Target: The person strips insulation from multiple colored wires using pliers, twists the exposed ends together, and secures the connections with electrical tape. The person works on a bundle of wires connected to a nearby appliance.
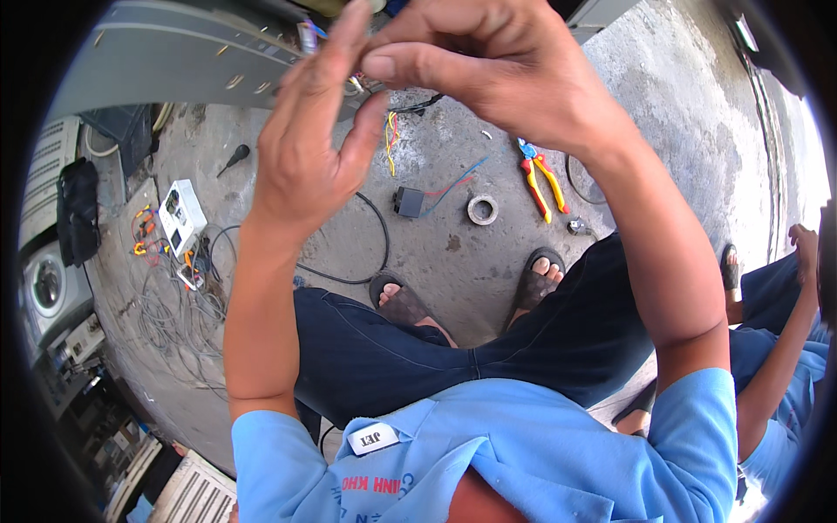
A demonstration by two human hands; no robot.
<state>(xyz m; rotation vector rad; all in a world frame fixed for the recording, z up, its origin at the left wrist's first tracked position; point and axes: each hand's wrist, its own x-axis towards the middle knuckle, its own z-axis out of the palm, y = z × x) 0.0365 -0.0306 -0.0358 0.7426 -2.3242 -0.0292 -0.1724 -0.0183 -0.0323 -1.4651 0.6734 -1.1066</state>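
Both hands are raised close together in front of the grey metal panel [187,54] of an appliance. My left hand [301,161] has its fingers stretched upward and its thumb apart, and I see nothing held in it. My right hand [523,74] curls over from the right, thumb and forefinger closed by the left fingers; whatever they pinch is hidden. Behind and below the hands, thin yellow and red wires [391,144] hang from the appliance beside a black cable [417,105].
On the concrete floor lie red-yellow pliers [547,185], a tape roll [482,209], a small black box [407,201] with blue and red leads, and a plug [577,227]. Left are a white socket box [181,213] and tangled grey cable [179,318]. Another person's arm [785,349] is at right.
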